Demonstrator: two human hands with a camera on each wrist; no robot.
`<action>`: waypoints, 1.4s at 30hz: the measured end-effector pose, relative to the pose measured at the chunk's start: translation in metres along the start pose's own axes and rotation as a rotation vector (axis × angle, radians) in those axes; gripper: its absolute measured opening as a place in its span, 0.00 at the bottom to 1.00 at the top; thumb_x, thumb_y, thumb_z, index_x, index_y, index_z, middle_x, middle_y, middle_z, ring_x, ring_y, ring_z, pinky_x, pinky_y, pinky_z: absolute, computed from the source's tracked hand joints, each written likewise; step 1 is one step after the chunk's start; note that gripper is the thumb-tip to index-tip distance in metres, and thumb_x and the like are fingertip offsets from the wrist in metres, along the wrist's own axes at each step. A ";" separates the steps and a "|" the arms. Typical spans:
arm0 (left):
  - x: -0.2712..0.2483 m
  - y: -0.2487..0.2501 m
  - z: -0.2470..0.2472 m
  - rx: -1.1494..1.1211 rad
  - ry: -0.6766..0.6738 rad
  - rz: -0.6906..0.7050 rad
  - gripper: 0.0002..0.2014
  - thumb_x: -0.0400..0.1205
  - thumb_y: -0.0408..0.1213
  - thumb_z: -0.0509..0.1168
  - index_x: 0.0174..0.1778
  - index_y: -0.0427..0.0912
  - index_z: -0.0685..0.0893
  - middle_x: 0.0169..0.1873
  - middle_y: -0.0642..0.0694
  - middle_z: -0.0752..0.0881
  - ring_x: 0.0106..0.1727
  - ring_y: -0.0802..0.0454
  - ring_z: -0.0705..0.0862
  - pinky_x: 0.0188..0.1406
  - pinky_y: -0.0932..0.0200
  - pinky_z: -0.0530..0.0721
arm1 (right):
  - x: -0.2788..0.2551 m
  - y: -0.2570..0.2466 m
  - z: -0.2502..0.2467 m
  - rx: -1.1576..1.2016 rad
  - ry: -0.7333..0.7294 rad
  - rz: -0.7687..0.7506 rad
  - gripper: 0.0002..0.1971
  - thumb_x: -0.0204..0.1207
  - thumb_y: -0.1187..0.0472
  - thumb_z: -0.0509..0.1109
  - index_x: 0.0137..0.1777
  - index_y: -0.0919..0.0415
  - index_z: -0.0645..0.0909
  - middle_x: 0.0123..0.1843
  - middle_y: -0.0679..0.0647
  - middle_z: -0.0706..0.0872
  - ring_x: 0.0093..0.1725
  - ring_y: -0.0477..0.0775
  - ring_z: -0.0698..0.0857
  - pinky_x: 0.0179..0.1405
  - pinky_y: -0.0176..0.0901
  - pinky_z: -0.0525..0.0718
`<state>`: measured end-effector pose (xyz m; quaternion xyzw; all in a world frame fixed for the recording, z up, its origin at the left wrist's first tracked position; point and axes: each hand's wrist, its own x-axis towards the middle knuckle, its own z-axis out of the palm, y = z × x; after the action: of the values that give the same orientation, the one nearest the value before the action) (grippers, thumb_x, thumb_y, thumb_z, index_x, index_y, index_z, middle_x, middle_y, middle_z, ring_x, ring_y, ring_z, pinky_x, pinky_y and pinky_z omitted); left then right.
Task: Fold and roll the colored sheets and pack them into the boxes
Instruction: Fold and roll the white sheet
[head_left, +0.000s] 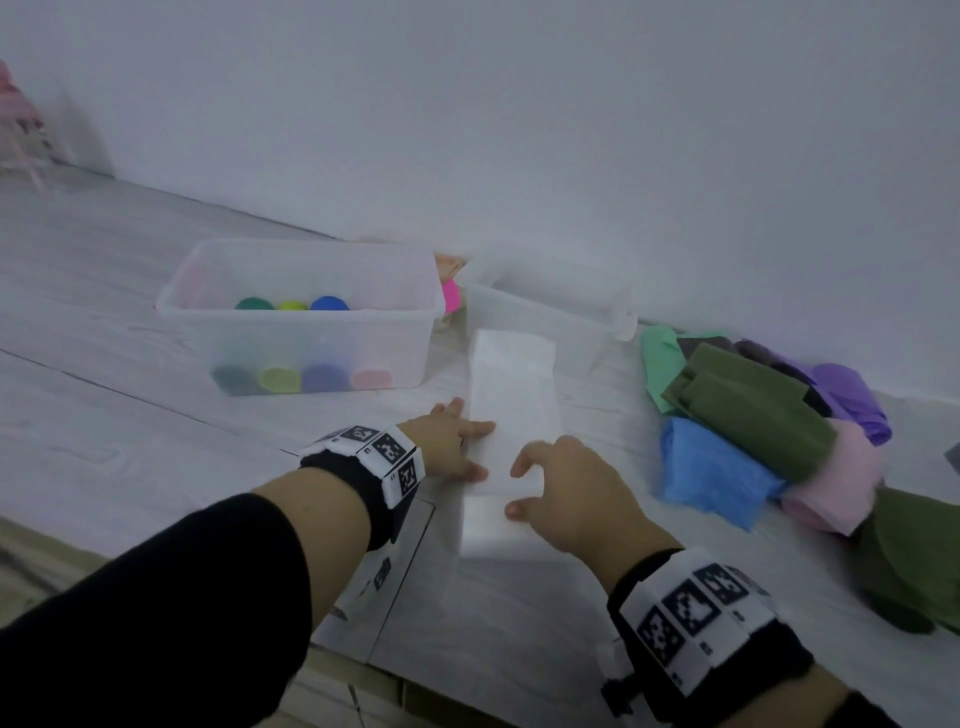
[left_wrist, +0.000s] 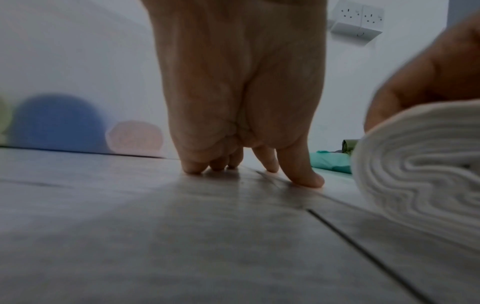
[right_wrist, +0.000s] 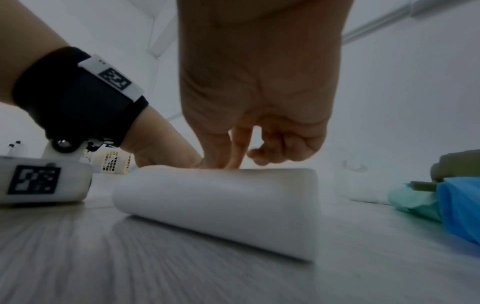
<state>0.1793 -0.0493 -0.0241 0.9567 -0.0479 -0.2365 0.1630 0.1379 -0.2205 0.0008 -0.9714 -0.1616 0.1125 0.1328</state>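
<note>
A white sheet (head_left: 511, 395) lies folded into a long strip on the table, and its near end is wound into a thick roll (head_left: 488, 530) (left_wrist: 426, 164) (right_wrist: 221, 201). My right hand (head_left: 571, 493) (right_wrist: 259, 82) arches over that roll with curled fingers, index and thumb on its top. My left hand (head_left: 457, 447) (left_wrist: 241, 102) is at the strip's left edge, its straight fingertips pressing down on the table. A clear box (head_left: 291, 314) behind holds several colored rolls. A second clear box (head_left: 540, 322) to its right looks empty.
A pile of loose colored sheets (head_left: 753, 410), green, blue, pink and purple, lies to the right against the wall. Something pink (head_left: 451, 293) sits between the boxes. Printed papers (head_left: 384, 571) lie by the table's front edge. A wall socket (left_wrist: 355, 20) is behind.
</note>
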 end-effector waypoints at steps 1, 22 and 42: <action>0.000 0.000 0.001 -0.008 0.002 0.000 0.37 0.81 0.53 0.65 0.83 0.58 0.53 0.83 0.41 0.40 0.84 0.42 0.41 0.82 0.43 0.47 | 0.000 0.000 0.000 0.043 0.032 -0.003 0.08 0.72 0.50 0.75 0.49 0.48 0.81 0.46 0.47 0.75 0.50 0.51 0.78 0.49 0.42 0.76; 0.002 0.000 0.001 -0.050 0.015 -0.016 0.37 0.81 0.52 0.65 0.83 0.58 0.53 0.84 0.44 0.40 0.84 0.45 0.41 0.82 0.42 0.48 | 0.008 0.009 -0.002 -0.085 -0.209 0.007 0.16 0.81 0.45 0.61 0.65 0.45 0.80 0.61 0.54 0.75 0.65 0.58 0.70 0.65 0.50 0.71; 0.002 0.004 0.000 0.023 0.001 -0.045 0.33 0.86 0.50 0.56 0.84 0.54 0.48 0.83 0.43 0.39 0.84 0.42 0.41 0.81 0.39 0.50 | -0.002 0.014 -0.009 0.167 -0.237 -0.135 0.14 0.73 0.57 0.74 0.56 0.41 0.78 0.53 0.43 0.82 0.51 0.46 0.78 0.46 0.36 0.71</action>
<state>0.1809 -0.0536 -0.0235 0.9595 -0.0290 -0.2388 0.1467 0.1425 -0.2364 0.0052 -0.9238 -0.2308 0.2302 0.2005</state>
